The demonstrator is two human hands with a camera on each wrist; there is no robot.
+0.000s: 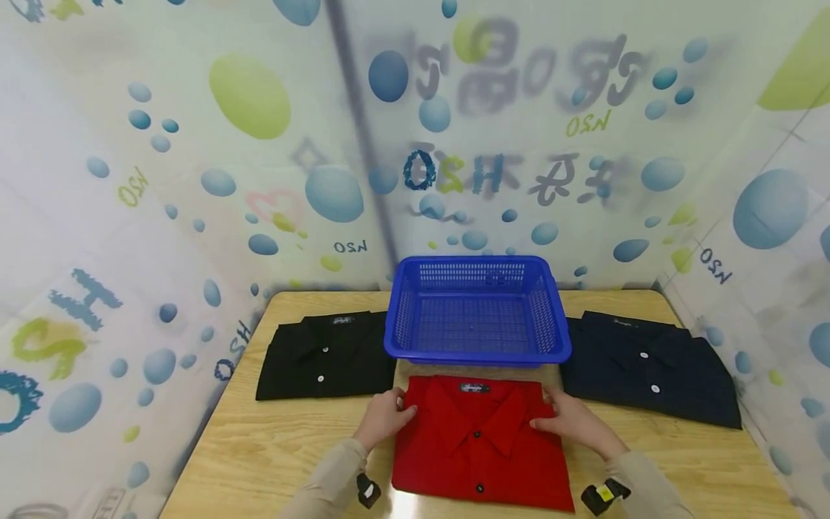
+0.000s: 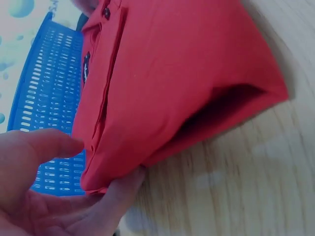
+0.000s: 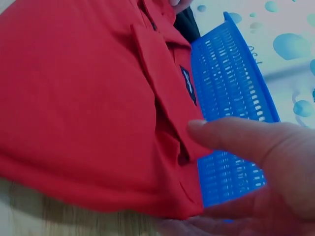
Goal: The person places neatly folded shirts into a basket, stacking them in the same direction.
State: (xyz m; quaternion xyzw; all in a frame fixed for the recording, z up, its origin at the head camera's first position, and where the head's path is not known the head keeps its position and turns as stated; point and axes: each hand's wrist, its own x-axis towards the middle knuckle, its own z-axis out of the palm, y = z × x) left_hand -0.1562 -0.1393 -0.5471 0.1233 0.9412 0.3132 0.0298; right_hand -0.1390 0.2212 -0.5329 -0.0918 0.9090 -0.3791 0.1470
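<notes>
A folded red shirt (image 1: 454, 465) with dark buttons and a black neck label lies in front of the blue basket, collar toward it. At its upper left edge my left hand (image 1: 382, 418) pinches the fabric; in the left wrist view the thumb is above and fingers are under the red shirt (image 2: 167, 78). The opposite edge is held by my right hand (image 1: 576, 424). Seen from the right wrist, that thumb lies over the red shirt (image 3: 83, 108) by the collar, while the other fingers are partly hidden below the edge.
Behind the shirt stands a blue perforated basket (image 1: 476, 358) with nothing visible inside. A folded black shirt (image 1: 324, 364) lies left of it, a folded navy shirt (image 1: 648, 375) right. All are on a wooden table (image 1: 223, 461) before a patterned wall covering (image 1: 415, 216).
</notes>
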